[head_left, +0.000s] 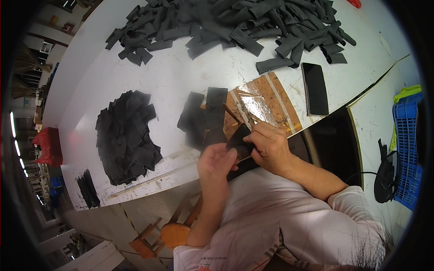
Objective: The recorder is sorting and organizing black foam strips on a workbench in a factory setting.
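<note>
A small black fabric piece [238, 138] is between my hands at the table's front edge. My right hand [270, 145] pinches its right side with thumb and fingers. My left hand [216, 161], slightly blurred, has thumb and fingers closed at the piece's lower left. Just beyond the piece a thin brown rod [231, 113] slants up over a wooden board [282, 97] with pale strips and clear tape; how the rod is fixed is hidden. More flat dark pieces [216, 108] lie beside the board's left edge, some partly over it.
A big heap of dark fabric tubes [246, 38] covers the table's far side. To the left lie a pile of flat black pieces [126, 140] and a small stack [88, 189]. A phone [315, 89] rests right of the board. A blue basket [407, 149] stands far right; wooden stools [175, 235] are below.
</note>
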`<state>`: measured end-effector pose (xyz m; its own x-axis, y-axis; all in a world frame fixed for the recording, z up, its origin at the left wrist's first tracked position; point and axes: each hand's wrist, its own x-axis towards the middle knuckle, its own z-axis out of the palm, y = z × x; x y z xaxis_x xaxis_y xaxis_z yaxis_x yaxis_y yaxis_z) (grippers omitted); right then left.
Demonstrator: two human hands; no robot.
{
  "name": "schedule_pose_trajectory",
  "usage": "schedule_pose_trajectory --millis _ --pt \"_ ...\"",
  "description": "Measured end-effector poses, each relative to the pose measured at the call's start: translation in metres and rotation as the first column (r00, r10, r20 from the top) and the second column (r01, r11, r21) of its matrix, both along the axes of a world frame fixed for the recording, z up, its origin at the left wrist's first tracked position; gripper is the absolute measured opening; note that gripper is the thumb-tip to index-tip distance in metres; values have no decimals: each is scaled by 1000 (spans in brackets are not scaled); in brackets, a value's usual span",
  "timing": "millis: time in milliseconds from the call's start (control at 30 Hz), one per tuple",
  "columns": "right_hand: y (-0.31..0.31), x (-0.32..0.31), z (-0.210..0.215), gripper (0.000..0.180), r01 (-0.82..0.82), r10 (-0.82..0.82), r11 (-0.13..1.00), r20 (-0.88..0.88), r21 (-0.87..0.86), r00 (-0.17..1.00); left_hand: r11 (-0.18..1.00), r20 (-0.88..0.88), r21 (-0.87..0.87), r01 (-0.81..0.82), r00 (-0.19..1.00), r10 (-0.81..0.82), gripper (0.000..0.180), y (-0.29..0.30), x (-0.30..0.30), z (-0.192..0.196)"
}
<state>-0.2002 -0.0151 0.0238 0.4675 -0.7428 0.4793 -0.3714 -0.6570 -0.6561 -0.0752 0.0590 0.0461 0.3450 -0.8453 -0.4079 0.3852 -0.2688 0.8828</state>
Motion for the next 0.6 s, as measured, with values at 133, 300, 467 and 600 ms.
schedule_pose_trajectory --millis 133,300,467,600 --pt "-3 1 -3 10 -15 5 991 -76 -130 997 999 -130 38 -11 991 16 14 -4 1 -3" --pt "1 0 -7 9 -84 20 944 -199 -318 980 992 -139 58 -115 983 122 16 -6 1 -10" --pt "4 -7 -8 24 -228 234 971 -80 76 969 991 237 -63 -118 963 130 10 -7 0 -21" --pt "2 -14 17 28 -221 152 886 195 408 969 991 429 -131 36 903 24 8 -9 -4 -8"
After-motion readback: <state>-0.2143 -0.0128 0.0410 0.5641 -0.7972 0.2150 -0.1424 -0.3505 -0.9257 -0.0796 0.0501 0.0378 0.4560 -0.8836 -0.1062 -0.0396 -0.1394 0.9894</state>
